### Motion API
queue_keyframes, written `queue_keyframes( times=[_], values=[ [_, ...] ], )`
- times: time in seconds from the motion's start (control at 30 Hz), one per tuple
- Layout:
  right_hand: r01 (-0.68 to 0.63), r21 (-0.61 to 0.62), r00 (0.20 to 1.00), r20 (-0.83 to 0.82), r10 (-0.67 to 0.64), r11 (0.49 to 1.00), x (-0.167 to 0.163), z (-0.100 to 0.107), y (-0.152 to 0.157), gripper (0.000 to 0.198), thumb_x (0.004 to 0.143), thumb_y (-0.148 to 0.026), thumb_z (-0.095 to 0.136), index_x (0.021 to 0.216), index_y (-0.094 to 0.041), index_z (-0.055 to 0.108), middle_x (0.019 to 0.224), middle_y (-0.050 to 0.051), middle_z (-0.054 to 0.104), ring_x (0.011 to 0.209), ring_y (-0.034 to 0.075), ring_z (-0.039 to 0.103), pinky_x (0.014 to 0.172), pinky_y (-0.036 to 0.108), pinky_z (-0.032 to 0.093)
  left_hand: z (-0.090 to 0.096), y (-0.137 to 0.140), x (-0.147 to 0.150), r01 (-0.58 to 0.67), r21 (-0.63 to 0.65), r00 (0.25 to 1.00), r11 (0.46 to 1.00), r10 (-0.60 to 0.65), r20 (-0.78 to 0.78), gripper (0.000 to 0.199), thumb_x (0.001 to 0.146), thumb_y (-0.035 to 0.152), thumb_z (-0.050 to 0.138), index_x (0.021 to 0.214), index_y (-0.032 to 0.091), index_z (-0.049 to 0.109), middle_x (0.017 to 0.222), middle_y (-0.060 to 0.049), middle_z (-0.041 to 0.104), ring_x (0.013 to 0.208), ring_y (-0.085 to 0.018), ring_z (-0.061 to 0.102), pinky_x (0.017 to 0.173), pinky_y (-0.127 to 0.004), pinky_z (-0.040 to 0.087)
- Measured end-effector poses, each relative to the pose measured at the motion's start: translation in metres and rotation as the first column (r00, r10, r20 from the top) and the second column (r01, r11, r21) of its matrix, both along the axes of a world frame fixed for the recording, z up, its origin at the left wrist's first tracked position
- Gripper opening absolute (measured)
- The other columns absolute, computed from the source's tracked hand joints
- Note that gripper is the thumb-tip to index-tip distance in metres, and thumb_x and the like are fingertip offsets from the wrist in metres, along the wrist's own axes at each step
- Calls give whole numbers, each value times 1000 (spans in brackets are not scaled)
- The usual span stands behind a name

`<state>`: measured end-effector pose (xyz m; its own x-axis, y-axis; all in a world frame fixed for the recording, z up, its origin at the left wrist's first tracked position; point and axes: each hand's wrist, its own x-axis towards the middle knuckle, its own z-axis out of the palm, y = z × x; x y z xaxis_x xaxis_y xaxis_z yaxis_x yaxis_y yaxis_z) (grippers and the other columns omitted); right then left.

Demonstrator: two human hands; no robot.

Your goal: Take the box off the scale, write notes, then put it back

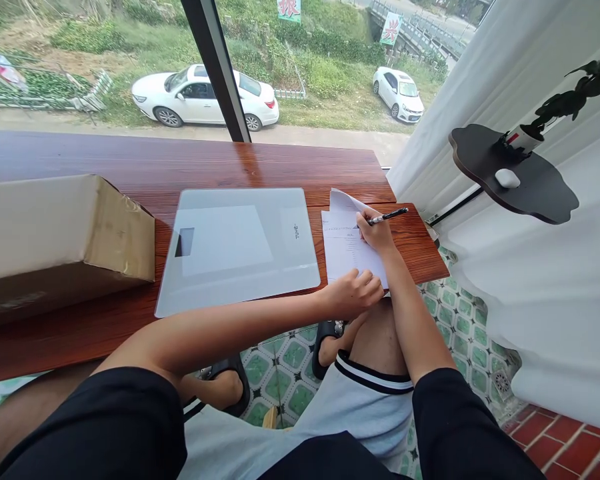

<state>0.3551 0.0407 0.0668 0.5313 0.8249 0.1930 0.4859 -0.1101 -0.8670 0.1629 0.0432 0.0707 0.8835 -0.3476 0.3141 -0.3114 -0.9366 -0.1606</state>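
My right hand (pixel 375 231) grips a black pen (pixel 389 215) with its tip on a printed white paper sheet (pixel 344 248) at the right end of the wooden counter (pixel 260 170). The sheet's far corner curls up. At the paper's near edge rests my left hand (pixel 353 293), fingers curled, pressing the sheet down. A glass bathroom scale (pixel 237 247) lies flat just left of the paper.
A cardboard box (pixel 63 233) sits on the counter at the left. Beyond the counter is a window with a dark frame post (pixel 215 67). A white curtain (pixel 520 280) hangs at the right, with a small dark shelf (pixel 515 173) holding a plant. Green tiled floor lies below.
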Motion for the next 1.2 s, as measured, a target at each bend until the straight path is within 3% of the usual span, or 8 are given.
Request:
queue_keyframes(
  times=[0.8,1.0,1.1,1.2],
  values=[
    [24,-3,999,35,-24,1000,1,-1,0,33,90,-36,50,63,-21,39,46,-4,44,40,12,46,47,26,38,1,0,-1,2,16,1000,1000,-2,29,23,91,15,41,107,12,57,95,-11,60,78,-21,49,58,-35,27],
    [47,-16,999,-16,-47,999,0,3,-1,36,92,-44,49,67,-23,36,47,-4,43,39,13,43,44,27,35,-2,0,0,7,4,999,1000,-7,47,22,91,15,40,105,12,57,95,-11,60,79,-21,51,58,-35,28],
    [107,10,981,162,-107,994,1,9,-5,38,94,-51,51,71,-21,41,53,-3,49,48,13,49,57,28,40,-3,0,0,11,9,998,1000,-11,57,24,90,14,40,107,11,57,95,-11,59,79,-21,50,58,-34,28],
    [148,-56,899,424,-111,987,3,15,-11,34,91,-54,58,83,-21,54,71,0,61,65,15,56,65,28,38,-4,0,-1,11,11,999,1000,-12,29,26,89,12,40,109,11,56,99,-13,60,81,-21,50,58,-34,28]
  ],
)
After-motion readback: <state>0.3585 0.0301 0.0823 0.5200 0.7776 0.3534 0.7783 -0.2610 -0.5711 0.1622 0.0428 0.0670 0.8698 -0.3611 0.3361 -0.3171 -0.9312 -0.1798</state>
